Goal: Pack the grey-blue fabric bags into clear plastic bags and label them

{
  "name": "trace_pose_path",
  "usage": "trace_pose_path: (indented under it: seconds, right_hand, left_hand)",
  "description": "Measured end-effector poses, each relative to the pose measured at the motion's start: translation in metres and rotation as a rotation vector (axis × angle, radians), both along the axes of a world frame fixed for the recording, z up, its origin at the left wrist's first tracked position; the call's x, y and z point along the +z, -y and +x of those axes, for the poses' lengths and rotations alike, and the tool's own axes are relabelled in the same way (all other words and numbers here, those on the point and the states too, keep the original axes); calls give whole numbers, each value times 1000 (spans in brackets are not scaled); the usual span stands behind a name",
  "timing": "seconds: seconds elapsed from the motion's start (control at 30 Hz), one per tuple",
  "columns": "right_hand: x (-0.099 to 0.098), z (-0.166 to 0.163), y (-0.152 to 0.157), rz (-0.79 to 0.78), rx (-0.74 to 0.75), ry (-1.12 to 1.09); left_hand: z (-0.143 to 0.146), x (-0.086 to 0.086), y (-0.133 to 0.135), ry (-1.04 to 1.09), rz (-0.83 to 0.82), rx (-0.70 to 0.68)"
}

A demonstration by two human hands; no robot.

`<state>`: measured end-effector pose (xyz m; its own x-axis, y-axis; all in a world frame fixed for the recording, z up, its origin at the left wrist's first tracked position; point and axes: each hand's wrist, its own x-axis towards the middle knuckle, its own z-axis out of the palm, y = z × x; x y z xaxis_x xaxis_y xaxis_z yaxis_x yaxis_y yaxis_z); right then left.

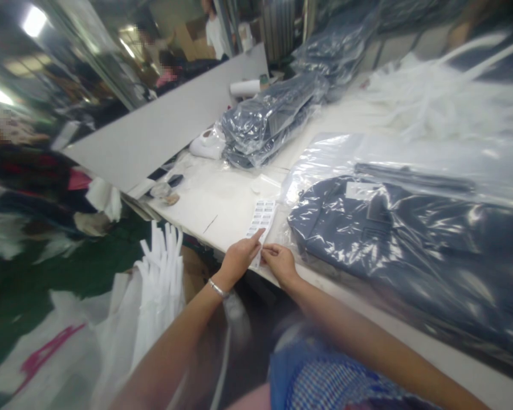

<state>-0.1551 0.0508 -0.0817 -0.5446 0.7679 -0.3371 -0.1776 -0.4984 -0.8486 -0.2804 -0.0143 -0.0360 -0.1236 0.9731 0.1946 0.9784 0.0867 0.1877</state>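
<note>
1 big white desk (226,208) takes up most of the view, w/ 1 long white board (175,119) standing along its far side. 1 dark garment (427,245) in clear plastic lies flat to the person's right, 1 white tag (361,191) showing on it. Further back there's 2 heaps of bagged dark stuff (269,119), approx; can't count pcs inside. 1 tangle of white straps (427,102) at the back right, plus 1 bunch of white strips (160,273) sticking up beside the desk on the person's left, too many to count tbh. 1 white roll (244,87) by the board.

Then the label sheet (263,213), just 1: narrow, white, 2 columns of little labels w/ dark print, way too blurry to read. It's at the desk's near edge, b/w the 2 hands, left of the bagged garment. L hand (240,257) has a finger out over the sheet, rest of it's hidden so can't tell if it's gripping. R hand (281,262) has fingertips pressed together, pinching the sheet's lower right edge. 1 silvery bracelet (218,288), L wrist.
</note>
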Motion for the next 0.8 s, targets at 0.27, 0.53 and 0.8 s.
trace_pose_path:
  seconds: [0.27, 0.53, 0.8]
  right_hand:
    - [-2, -2, -2, -23, 6, -49]
    - [-2, -1, -1, 23, 14, 2]
    - [-13, -4, 3, 120, -23, 55]
  left_hand:
    - [2, 5, 0, 378, 80, 104]
    - [2, 2, 3, 375, 80, 102]
    - [3, 3, 5, 104, 42, 29]
